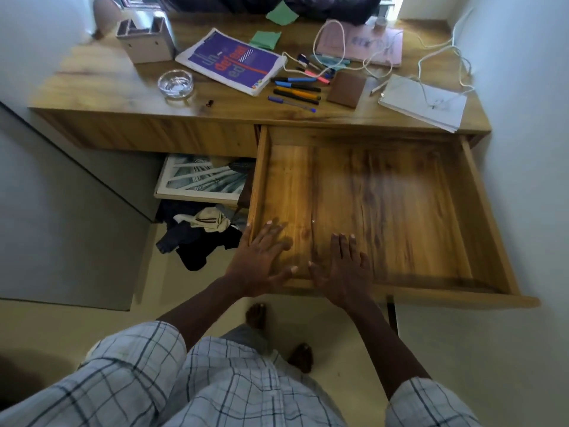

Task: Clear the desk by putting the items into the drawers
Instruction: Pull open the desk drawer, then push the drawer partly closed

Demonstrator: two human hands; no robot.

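Note:
The wooden drawer (480, 217) is pulled far out from under the desk (101, 87), and nothing lies in it. My left hand (258, 260) and my right hand (341, 272) hover flat, fingers straight, over the drawer's near left corner; both hold nothing. On the desk lie a purple book (231, 61), several pens (297, 90), a brown wallet (346, 89), a white notepad (423, 101), green sticky notes (264, 38), a pink folder (366, 44), a white cord (437, 57) and a glass ashtray (175, 84).
A grey pen holder (144, 41) stands at the desk's back left. A small dark clip (210, 102) lies near the front edge. Under the desk are a framed picture (200, 180) and a heap of clothes (197, 235). Walls close in left and right.

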